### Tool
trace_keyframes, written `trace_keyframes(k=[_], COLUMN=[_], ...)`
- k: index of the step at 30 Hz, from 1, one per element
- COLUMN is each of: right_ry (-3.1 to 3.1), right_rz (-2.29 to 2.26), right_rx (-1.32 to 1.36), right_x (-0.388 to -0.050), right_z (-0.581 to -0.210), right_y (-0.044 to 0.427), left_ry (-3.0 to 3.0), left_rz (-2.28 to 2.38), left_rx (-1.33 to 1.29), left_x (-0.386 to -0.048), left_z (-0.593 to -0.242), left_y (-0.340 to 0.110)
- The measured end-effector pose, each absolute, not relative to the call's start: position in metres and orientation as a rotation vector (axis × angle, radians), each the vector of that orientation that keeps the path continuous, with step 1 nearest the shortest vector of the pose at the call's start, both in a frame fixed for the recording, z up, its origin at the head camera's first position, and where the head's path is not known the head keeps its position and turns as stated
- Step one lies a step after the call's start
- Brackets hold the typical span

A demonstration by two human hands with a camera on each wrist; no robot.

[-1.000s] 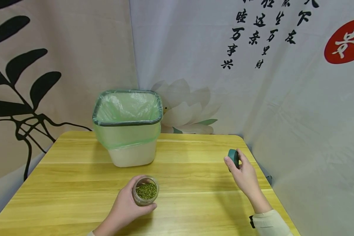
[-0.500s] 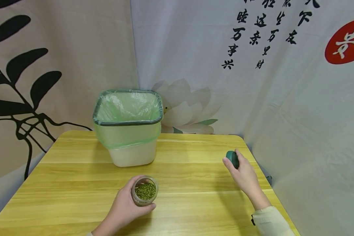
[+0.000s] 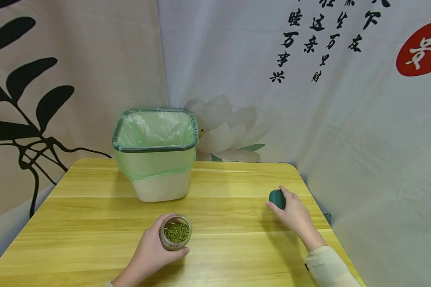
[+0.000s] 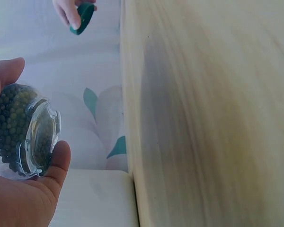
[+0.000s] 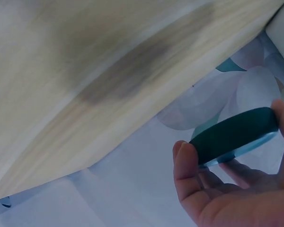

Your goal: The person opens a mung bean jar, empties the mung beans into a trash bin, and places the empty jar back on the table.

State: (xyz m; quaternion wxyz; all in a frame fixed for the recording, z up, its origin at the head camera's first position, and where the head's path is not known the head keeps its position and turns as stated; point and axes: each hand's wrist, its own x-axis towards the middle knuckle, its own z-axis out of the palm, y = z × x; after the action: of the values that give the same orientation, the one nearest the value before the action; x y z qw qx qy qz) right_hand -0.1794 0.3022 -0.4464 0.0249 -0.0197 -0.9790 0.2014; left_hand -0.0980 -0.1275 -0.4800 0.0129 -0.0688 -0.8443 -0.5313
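My left hand (image 3: 154, 245) grips a clear jar (image 3: 176, 232) of green mung beans (image 3: 177, 232) above the table, its open mouth facing up and slightly toward me. In the left wrist view the jar (image 4: 42, 135) shows its glass rim, with thumb and fingers round its sides. Off to the right, my right hand (image 3: 296, 213) pinches a dark green round lid (image 3: 277, 199) by its edges. The right wrist view shows the lid (image 5: 236, 135) between thumb and fingertips, held clear of the table. Jar and lid are well apart.
A whitish bin (image 3: 161, 187) lined with a green plastic bag (image 3: 154, 163) stands at the table's back left, beyond the jar. The wooden table (image 3: 230, 223) ends at a right edge close to my right arm. Printed cloth (image 3: 230, 59) hangs behind.
My right hand has moved a little left and toward me with the lid, which has turned to show more of its flat face. The left hand and jar are nearly still.
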Motion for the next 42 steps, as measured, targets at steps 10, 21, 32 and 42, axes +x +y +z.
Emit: trace_keyframes(k=[10,21,32,42], right_ry=[-3.089,-3.138,-3.17,-3.19], right_rz=[0.579,0.58,0.556,0.503], right_rx=[-0.066,-0.083,-0.091,-0.059], right_x=[-0.187,-0.19,-0.188,-0.188], right_z=[-0.466,-0.478,-0.485,-0.493], right_y=[0.307,0.308,0.306,0.31], left_ry=[-2.645,-2.627,-2.635,-2.647], left_rz=[-1.626,-1.625,-1.603,-1.617], left_rx=[-0.196,-0.197,-0.19,-0.19], left_x=[-0.099,-0.098,-0.098,-0.1], left_z=[-0.484,-0.487,-0.488,-0.489], left_y=[-0.128,-0.13,-0.13,-0.129])
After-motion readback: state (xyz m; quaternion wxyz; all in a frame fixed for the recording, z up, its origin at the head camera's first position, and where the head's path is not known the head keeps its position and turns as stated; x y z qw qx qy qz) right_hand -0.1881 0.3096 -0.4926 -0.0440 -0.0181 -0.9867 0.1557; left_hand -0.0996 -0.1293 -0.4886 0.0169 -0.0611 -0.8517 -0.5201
